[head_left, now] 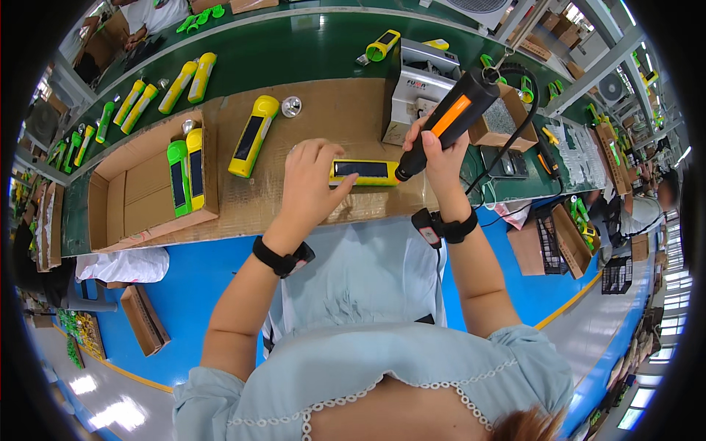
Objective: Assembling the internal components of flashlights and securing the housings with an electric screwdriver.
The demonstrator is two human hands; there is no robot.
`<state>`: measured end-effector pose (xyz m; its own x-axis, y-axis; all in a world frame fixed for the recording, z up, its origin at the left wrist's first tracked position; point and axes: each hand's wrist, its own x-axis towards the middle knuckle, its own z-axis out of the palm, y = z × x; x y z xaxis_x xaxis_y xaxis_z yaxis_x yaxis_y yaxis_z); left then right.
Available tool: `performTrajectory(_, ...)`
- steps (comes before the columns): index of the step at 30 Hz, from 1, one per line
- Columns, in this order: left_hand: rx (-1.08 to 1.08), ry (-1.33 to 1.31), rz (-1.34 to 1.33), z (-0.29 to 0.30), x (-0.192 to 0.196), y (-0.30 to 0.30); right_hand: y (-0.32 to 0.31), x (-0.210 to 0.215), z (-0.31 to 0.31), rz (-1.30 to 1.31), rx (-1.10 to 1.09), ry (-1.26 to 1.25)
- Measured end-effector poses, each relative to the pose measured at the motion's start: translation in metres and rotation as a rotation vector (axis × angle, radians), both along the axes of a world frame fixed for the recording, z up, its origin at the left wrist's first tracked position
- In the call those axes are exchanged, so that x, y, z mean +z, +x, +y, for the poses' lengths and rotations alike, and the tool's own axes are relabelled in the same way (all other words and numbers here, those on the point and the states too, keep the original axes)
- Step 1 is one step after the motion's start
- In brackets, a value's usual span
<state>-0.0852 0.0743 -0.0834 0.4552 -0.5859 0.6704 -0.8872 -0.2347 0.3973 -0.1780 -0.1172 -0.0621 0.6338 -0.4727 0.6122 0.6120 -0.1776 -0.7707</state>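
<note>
In my right hand (443, 158) is a black and orange electric screwdriver (450, 114), hanging from a hook above and slanting down to the left. Its tip meets the right end of a yellow flashlight (365, 173) with a dark solar panel, which lies sideways on the cardboard sheet (257, 202). My left hand (312, 184) is closed around the flashlight's left end, its thumb along the front edge; the fingers partly cover that end. Another yellow flashlight (254, 136) lies to the left, beside a round silver reflector (291, 106).
An open cardboard box (118, 176) on the left holds a green and a yellow flashlight. Behind my right hand stand a grey metal machine (412, 92) and a box of screws (507, 121). More flashlights (176, 87) line the green bench. A black cable (531, 103) loops at the right.
</note>
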Motion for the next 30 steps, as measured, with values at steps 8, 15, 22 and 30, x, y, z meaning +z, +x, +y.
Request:
performTrajectory(8, -0.106, 0.212, 0.158, -0.007, -0.029, 0.015, -0.001, 0.038, -0.016, -0.319, -0.304, 0.069)
performTrajectory(15, -0.089, 0.197, 0.205, -0.008, -0.026, 0.014, 0.034, 0.062, -0.052, -0.309, -0.44, -0.009)
performTrajectory(22, -0.073, 0.18, 0.171, -0.005, -0.027, 0.01, 0.045, 0.066, -0.046, -0.049, -0.415, -0.139)
performTrajectory(30, -0.043, 0.223, 0.091, -0.005, -0.029, -0.001, 0.013, 0.046, -0.01, -0.083, -0.157, 0.033)
